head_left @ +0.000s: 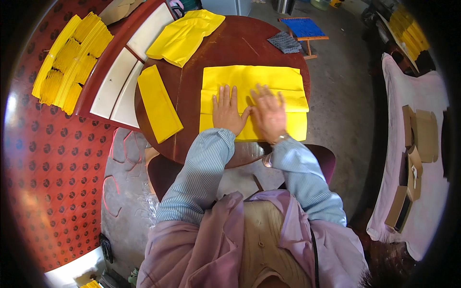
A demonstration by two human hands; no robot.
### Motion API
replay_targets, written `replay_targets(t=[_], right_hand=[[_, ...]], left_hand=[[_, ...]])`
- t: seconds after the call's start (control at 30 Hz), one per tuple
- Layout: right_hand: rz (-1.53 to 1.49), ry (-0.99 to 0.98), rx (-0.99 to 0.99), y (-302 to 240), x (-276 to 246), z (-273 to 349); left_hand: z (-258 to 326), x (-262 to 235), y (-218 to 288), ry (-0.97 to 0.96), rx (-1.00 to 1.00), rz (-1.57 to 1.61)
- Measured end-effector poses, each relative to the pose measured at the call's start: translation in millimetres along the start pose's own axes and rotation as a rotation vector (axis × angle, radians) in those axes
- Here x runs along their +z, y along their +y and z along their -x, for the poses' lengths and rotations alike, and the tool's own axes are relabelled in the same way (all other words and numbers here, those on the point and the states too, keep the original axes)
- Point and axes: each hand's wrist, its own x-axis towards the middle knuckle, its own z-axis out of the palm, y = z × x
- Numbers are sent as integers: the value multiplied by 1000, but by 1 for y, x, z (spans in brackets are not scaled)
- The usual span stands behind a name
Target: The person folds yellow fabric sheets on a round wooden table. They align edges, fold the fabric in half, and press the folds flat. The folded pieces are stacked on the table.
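The large yellow paper sheet (252, 96) lies flat on the round dark-red bench (235, 45), directly in front of the person, and already shows layered folds: a broad upper panel, a band across the middle, and a lower strip whose edge runs near the bench's front rim. Both hands rest on its middle, side by side and nearly touching at the thumbs; the left hand (226, 111) is spread palm-down with fingers pointing away, and the right hand (269, 114) is likewise spread flat, pressing the layers down rather than pinching anything. Judging from this, the sheet is partway folded, with creases being flattened, and it is still much wider than the finished piece beside it. That piece, a long narrow folded yellow strip (159, 103), lies to the left on the bench, apart from the sheet, and looks complete. Farther back on the left, a looser yellow sheet (185, 36), rumpled and only roughly doubled, appears yet to be worked. A small grey cloth (285, 42) sits at the bench's far right edge. Beyond the bench on the left, bundles of yellow sticks (72, 60) lie on a red patterned surface.
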Motion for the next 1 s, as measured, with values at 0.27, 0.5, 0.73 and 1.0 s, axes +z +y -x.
replay_targets(t=[0.27, 0.5, 0.73, 1.0], right_hand=[[181, -273, 225, 54, 2, 30], [279, -401, 292, 57, -7, 32], [305, -473, 325, 52, -12, 25], [296, -470, 317, 69, 3, -6]], left_hand=[[2, -6, -14, -41, -39, -73], [5, -2, -18, -43, -57, -88], [7, -17, -35, -80, -76, -115], [-31, -17, -51, -156, -103, -122]])
